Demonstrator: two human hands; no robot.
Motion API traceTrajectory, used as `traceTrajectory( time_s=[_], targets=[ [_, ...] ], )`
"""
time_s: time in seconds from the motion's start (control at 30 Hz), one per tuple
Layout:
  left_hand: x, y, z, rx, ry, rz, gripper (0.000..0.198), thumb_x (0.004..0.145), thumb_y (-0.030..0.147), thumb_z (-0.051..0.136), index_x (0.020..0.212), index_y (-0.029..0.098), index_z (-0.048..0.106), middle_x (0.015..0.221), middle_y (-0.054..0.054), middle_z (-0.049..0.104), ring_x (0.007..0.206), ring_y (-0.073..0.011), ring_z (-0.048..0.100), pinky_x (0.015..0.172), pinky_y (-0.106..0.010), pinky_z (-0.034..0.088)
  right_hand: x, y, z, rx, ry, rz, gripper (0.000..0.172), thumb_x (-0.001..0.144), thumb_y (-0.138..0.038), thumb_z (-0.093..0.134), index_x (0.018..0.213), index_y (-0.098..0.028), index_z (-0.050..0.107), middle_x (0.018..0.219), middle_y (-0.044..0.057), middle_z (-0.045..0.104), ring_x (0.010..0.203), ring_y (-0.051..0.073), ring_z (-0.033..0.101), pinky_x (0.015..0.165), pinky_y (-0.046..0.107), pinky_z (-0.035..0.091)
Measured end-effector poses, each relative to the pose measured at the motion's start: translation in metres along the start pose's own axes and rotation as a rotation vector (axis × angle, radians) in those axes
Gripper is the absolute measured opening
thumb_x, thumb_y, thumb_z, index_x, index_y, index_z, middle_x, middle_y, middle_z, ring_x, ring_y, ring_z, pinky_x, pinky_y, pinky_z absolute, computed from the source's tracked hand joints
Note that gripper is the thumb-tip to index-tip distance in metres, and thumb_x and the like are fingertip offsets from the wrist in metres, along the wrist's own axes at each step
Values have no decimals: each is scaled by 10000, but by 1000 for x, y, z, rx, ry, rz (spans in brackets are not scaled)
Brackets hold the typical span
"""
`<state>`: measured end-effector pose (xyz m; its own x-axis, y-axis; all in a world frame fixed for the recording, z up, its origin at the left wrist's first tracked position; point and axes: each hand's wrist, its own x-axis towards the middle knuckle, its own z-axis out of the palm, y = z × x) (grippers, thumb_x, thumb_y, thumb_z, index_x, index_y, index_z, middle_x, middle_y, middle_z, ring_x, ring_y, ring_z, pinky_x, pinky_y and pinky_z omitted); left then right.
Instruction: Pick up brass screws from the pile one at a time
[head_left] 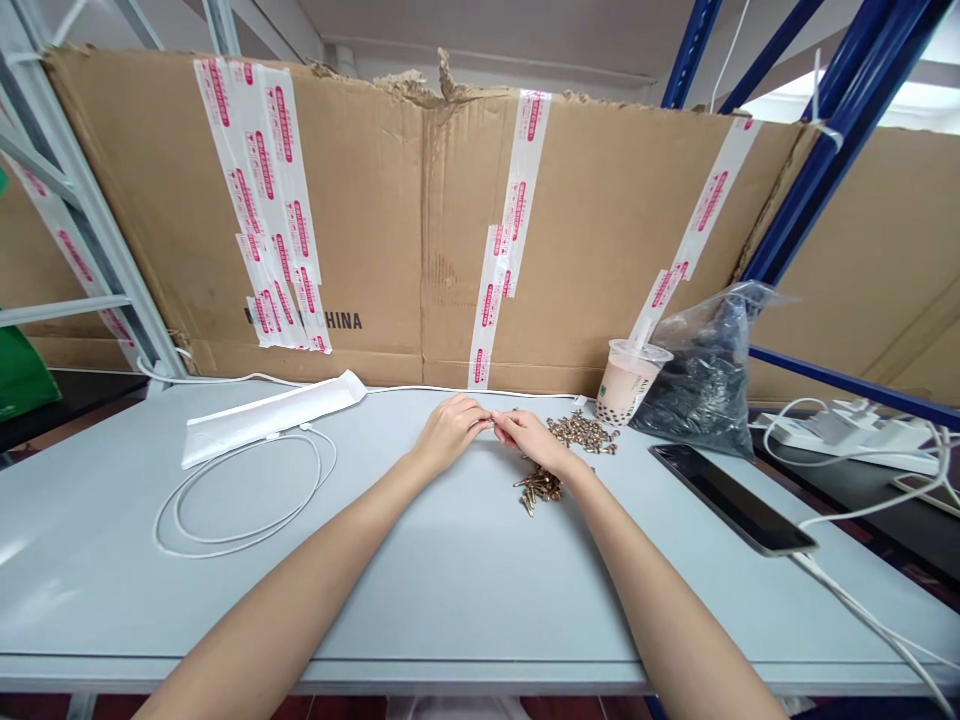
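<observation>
My left hand [450, 428] and my right hand [534, 440] meet fingertip to fingertip near the middle of the grey table [420, 560]. Both are closed in a pinch on something small between them, too tiny to name. A pile of brass-coloured screws [581, 432] lies just right of my right hand. A smaller heap of the same screws [538, 488] lies under my right wrist.
A bubble tea cup [628, 380] and a clear bag of dark parts [705, 375] stand at the back right. A phone [731, 498] on a white cable lies right. A coiled white cable [244, 495] and a white packet [270, 415] lie left. A taped cardboard wall [420, 220] stands behind.
</observation>
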<state>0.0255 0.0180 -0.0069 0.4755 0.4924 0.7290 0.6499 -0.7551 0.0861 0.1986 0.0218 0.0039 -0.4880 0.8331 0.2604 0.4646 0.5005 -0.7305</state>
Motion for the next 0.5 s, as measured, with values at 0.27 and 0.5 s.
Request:
traceTrajectory(
  time_s=[0.27,0.5],
  targets=[
    [1,1,-1,-35,28,-26,206,859,274,467,854,172,646,781,-43,628,758,-164,512,706,-296,424,-1,2,-7,137,-31,12,341,799,-501,454,726,-169,486,582,-24,448,514,93,394,470,208,308],
    [4,10,-2,-136,92,-99,194,846,292,492,835,179,650,796,-40,640,769,-164,522,713,-297,427,-1,-6,-6,181,-16,-3,456,844,-537,327,603,-165,430,514,-32,369,476,88,326,483,229,273]
  ],
)
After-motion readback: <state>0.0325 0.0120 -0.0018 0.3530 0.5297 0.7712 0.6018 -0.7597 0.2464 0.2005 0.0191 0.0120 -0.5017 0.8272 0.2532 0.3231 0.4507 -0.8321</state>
